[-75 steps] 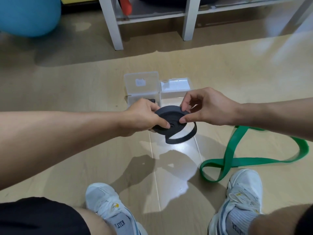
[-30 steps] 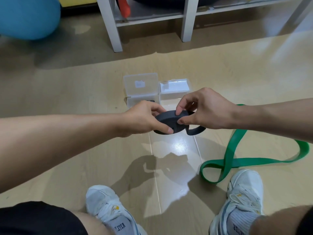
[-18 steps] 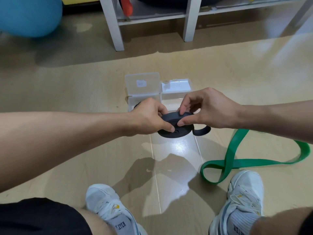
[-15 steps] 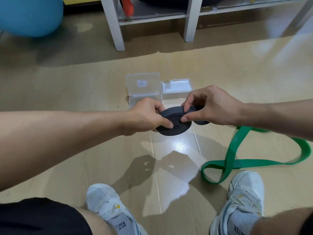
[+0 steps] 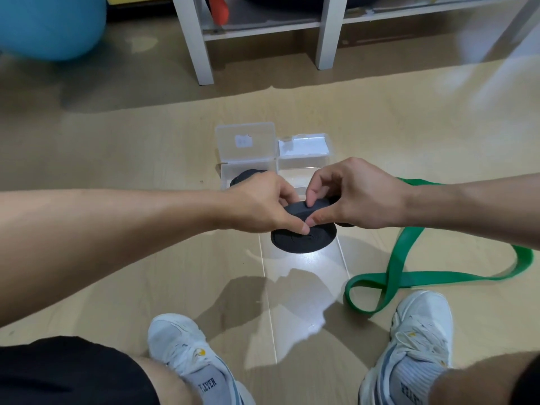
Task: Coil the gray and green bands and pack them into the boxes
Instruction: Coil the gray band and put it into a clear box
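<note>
Wooden floor (image 5: pixel 117 159) runs back to a white shelf (image 5: pixel 201 39), with a blue ball (image 5: pixel 52 24) at upper left. Both hands work close together above the floor in front of two clear boxes (image 5: pixel 248 168): the left hand (image 5: pixel 260 206) pinches the gray coil (image 5: pixel 302 232) at its near edge, and the right hand (image 5: pixel 359 197) presses fingers over its top and right side. Compared with 2.5 s ago, the loose tail that hung below the coil is wound in; only a short dark end shows under the right palm. Judgement: coiling of the gray band is nearly complete and boxing comes next. A dark shape sits in the left box; what it is cannot be told. The green band (image 5: pixel 409 273) lies uncoiled on the floor at right, untouched. Sock (image 5: pixel 209 385) lettering reads roughly "LEVER", partly cut off; the small label on the left box lid is illegible.
</note>
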